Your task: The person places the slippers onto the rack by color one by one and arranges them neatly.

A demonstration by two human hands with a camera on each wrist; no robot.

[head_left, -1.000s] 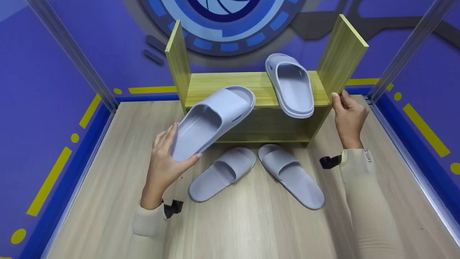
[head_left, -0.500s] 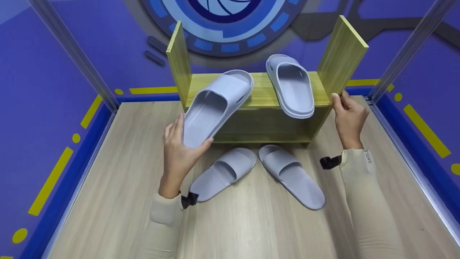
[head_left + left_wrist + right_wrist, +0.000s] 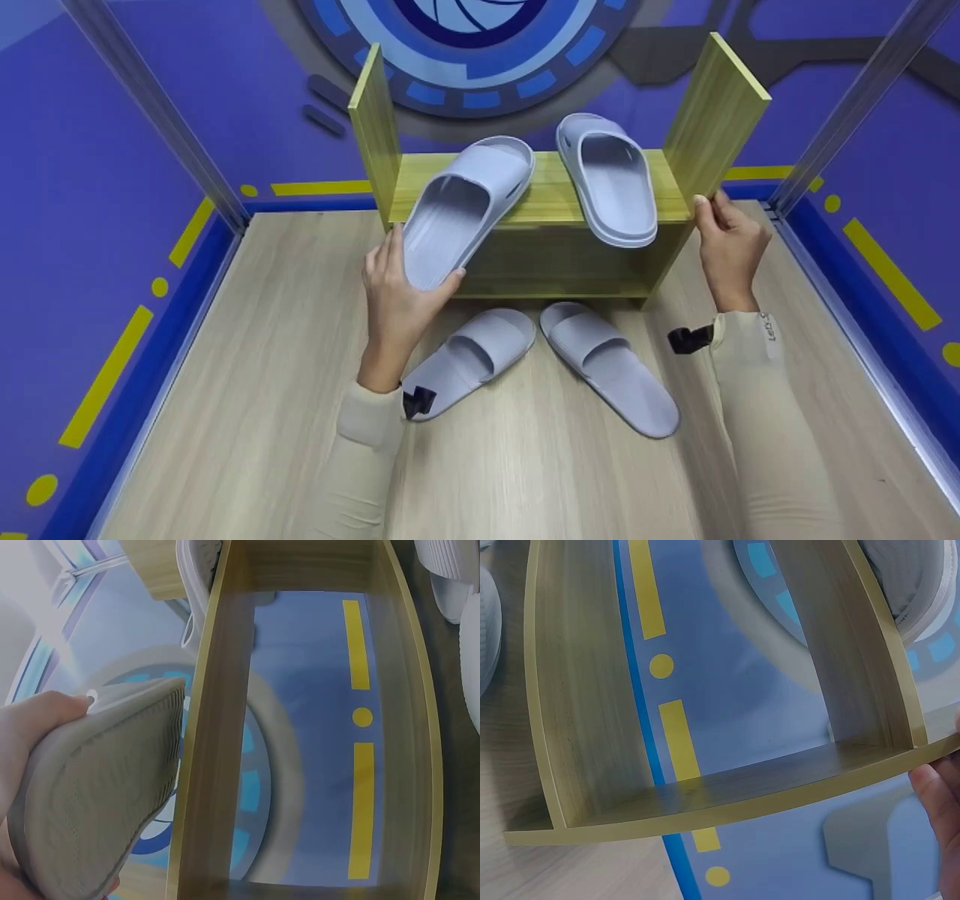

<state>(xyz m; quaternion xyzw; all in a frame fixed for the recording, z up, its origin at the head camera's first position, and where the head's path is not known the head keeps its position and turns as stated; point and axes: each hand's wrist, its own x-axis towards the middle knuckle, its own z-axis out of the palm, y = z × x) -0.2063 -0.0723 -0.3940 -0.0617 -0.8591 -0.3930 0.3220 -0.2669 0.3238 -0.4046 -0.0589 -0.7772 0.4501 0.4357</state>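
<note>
My left hand (image 3: 401, 296) grips a light grey slipper (image 3: 487, 172) by its heel, thumb on one side and fingers on the other. The slipper tilts toe-up over the left part of the shelf rack's upper board (image 3: 551, 214); whether it touches the board I cannot tell. Its ribbed sole (image 3: 105, 780) faces the left wrist camera. A matching slipper (image 3: 619, 187) rests on the right of that board, heel jutting past the front edge. With thumb and fingers, my right hand (image 3: 733, 244) pinches the front edge of the rack's right side panel (image 3: 709, 120).
Two flatter grey slippers lie on the wooden floor before the rack, the left one (image 3: 484, 345) partly behind my left wrist, the right one (image 3: 615, 367) angled outward. The rack's left panel (image 3: 375, 120) rises beside the held slipper. Blue patterned walls (image 3: 105, 225) enclose the space.
My left hand has carried the slipper up and to the right, further over the upper board. My right hand and the other slippers have stayed put.
</note>
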